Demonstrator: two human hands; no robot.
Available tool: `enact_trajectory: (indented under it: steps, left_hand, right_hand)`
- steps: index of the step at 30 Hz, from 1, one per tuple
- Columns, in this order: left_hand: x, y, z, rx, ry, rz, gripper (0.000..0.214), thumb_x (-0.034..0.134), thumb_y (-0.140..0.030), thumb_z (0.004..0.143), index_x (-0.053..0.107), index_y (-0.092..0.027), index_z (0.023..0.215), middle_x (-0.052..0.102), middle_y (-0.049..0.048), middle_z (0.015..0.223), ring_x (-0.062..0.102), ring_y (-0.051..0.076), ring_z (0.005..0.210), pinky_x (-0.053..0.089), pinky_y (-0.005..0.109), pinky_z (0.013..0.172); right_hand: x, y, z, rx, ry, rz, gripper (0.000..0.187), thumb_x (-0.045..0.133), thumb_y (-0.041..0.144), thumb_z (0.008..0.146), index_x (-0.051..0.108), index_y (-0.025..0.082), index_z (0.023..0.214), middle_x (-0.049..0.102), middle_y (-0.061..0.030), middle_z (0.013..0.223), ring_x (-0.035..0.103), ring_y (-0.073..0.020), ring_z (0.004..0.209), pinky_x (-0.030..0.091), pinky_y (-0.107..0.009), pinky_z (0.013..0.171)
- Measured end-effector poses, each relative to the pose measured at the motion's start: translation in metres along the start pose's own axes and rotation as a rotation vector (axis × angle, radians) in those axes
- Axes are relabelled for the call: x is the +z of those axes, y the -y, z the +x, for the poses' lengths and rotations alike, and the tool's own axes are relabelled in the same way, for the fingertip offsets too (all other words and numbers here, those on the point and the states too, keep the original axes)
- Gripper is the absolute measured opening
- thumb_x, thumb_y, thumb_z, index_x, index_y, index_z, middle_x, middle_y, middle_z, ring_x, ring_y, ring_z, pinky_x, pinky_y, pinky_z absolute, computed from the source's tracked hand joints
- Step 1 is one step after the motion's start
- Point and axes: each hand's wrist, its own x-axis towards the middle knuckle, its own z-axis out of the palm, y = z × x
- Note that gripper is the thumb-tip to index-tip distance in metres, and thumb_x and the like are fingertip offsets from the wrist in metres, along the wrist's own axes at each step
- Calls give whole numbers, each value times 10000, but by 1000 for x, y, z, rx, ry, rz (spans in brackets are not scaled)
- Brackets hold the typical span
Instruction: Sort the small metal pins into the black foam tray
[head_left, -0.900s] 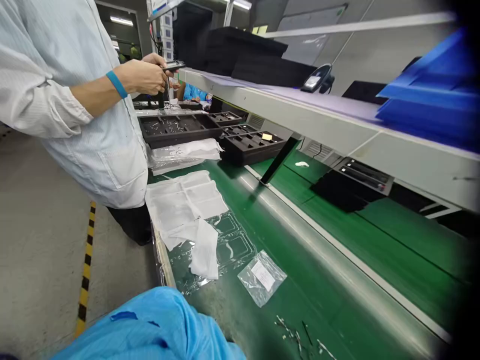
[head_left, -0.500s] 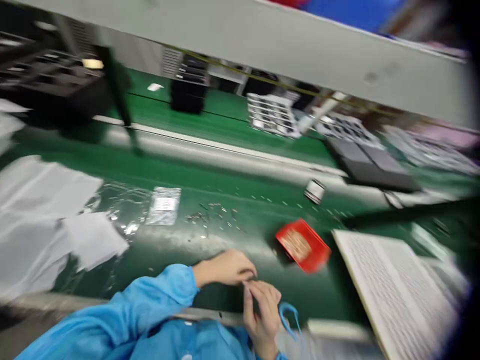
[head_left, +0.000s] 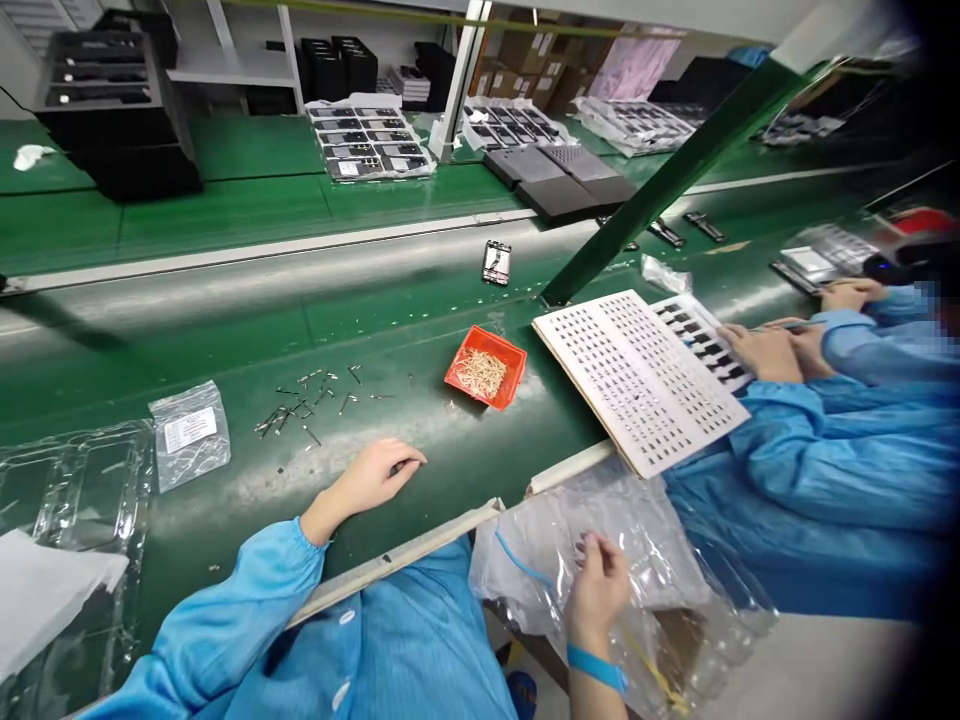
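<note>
The left hand [head_left: 367, 478] and right hand [head_left: 598, 588], together half a second earlier, are now apart: I judge two-handed work interrupted, though I cannot tell whether either curled grip holds anything. Slender dark metal pieces [head_left: 283, 420] lie scattered on the green counter [head_left: 360, 335], inward from its near edge; outside that edge, the right hand appears against clear plastic sheeting [head_left: 645, 530]. I find thin pale slivers [head_left: 481, 373] heaped in a red square plastic tray [head_left: 512, 380].

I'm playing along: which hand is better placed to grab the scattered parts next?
Probably left: the left hand is nearer the scattered parts; the right hand hangs by the plastic bag.
</note>
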Motion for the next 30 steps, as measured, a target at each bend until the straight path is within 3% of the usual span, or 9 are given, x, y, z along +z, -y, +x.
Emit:
enact_trajectory:
  steps: [3,7,10,12,14,17,21,26,30]
  left_hand:
    - [-1,0,-1,-1,-16,-10,247,551,-268,1109,779,-193,1166,819,73,1073,726,190,963,544,303,892]
    - [0,-1,-2,-3,-37,-21,248,553,-270,1104,783,-196,1157,822,70,1053,725,187,935,541,301,873]
    - [0,-2,0,8,-41,-35,249,571,-299,1092,791,-190,1133,810,67,966,712,176,857,538,293,832]
    - [0,-3,1,33,-36,-59,251,602,-342,1075,792,-181,1105,801,68,918,705,171,812,542,293,820]
    - [-1,-4,1,65,-36,-67,260,623,-373,1058,791,-177,1081,800,73,891,710,173,801,551,297,826]
    - [0,-6,-6,86,-59,-23,251,634,-372,1047,792,-177,1041,795,70,839,720,176,789,553,294,812]
    - [5,-8,-33,88,-137,16,254,646,-373,1045,791,-171,996,792,55,798,721,169,741,546,289,751]
    - [4,-13,-85,13,-331,71,279,623,-360,1044,771,-179,890,750,37,684,663,154,620,514,297,665]
    - [-12,-16,-123,-113,-552,112,270,618,-312,1045,767,-175,866,744,55,679,638,148,601,494,285,638]
  right_hand:
    - [10,4,-2,10,120,-3,608,739,704,751,727,165,1031,752,-123,1039,679,-266,888,552,-422,818]
    - [7,24,9,-4,65,-28,603,720,679,761,706,145,1041,724,-152,1045,637,-282,878,525,-482,851]
    - [19,58,12,-97,34,-17,562,675,627,866,687,136,1138,697,-167,1116,621,-282,923,502,-475,864]
    - [42,91,6,-211,78,11,527,622,593,956,664,143,1227,679,-165,1177,624,-269,957,500,-440,861]
    - [74,127,-6,-362,202,40,476,589,571,1010,664,163,1243,673,-146,1185,630,-254,972,506,-410,858]
    - [128,174,-29,-630,522,59,385,590,532,1029,695,204,1202,691,-112,1156,645,-248,1006,524,-410,917]
    - [191,211,-61,-927,878,31,347,539,452,1053,674,222,1275,704,-113,1220,643,-273,1096,521,-461,1025]
    - [240,236,-86,-1113,953,-53,355,489,408,1068,675,207,1293,692,-150,1252,584,-331,1130,493,-508,996]
    - [264,246,-79,-1163,909,-123,347,456,392,1059,721,199,1174,715,-152,1127,553,-339,1031,470,-505,912]
